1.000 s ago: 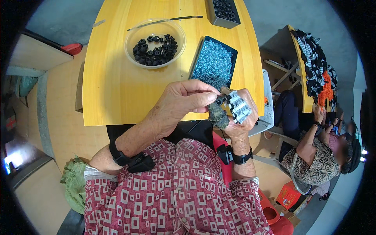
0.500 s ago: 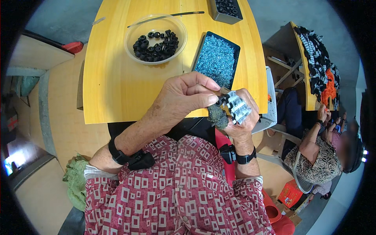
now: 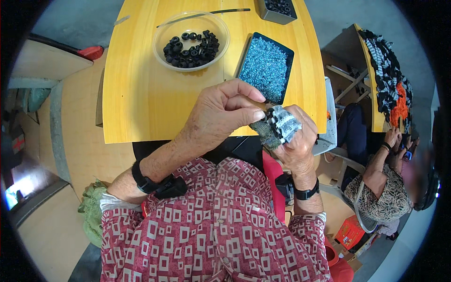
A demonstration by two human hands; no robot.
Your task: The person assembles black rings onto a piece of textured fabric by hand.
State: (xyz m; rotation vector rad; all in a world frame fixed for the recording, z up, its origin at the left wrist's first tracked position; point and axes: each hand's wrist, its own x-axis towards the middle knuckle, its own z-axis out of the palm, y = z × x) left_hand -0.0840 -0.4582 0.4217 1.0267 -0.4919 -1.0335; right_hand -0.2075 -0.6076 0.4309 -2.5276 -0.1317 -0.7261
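A crumpled bundle of knitted fabric, striped grey, white and black, sits in my right hand, whose fingers curl round it near the table's front edge. A darker grey-green knitted part hangs at its left side. My left hand reaches across from the left. Its thumb and fingertips are bent together at the bundle's upper left edge, by a small dark piece; what they pinch is too small to make out. Just beyond the hands lies a dark tray of small shiny blue pieces.
A clear round bowl with several black ring-like parts stands on the yellow table. Behind are a thin black strip and a grey box of black parts. At right, another person works by a fabric-covered table.
The fabric bundle has turned slightly in my right hand, and the dark part shows lower against it. My left fingertips stay at its edge. The whole view has shifted a little.
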